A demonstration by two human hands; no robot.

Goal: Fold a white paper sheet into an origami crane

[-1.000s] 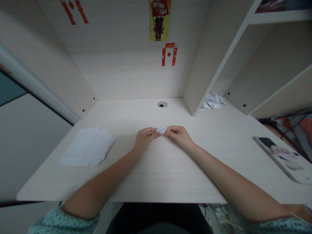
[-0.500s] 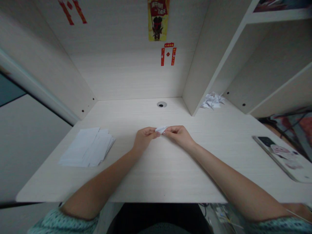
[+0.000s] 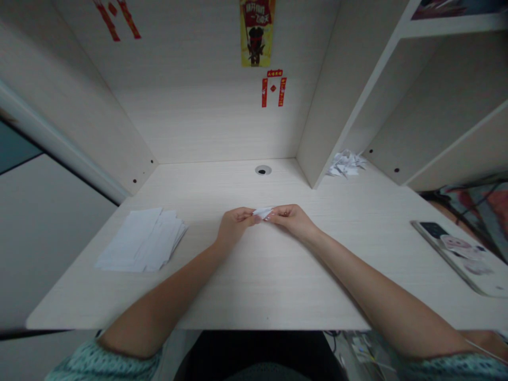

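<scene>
Between my two hands is a small folded piece of white paper [image 3: 262,212], just above the middle of the pale desk. My left hand [image 3: 235,225] pinches its left end between thumb and fingers. At its right end, the thumb and fingertips of my right hand [image 3: 292,219] are closed on it too. The fingertips cover both ends of the paper, so its full shape is hidden. A stack of white paper sheets [image 3: 141,241] lies to the left of my left hand.
Folded white paper pieces [image 3: 346,163] are heaped at the back right, behind a vertical panel [image 3: 337,106]. A phone in a decorated case [image 3: 464,256] lies at the right. The desk [image 3: 254,296] has a round cable hole [image 3: 263,170] near its back wall.
Both hands stay in nearly the same place. The paper between the fingertips has tilted slightly, and the fingers have shifted a little on it.
</scene>
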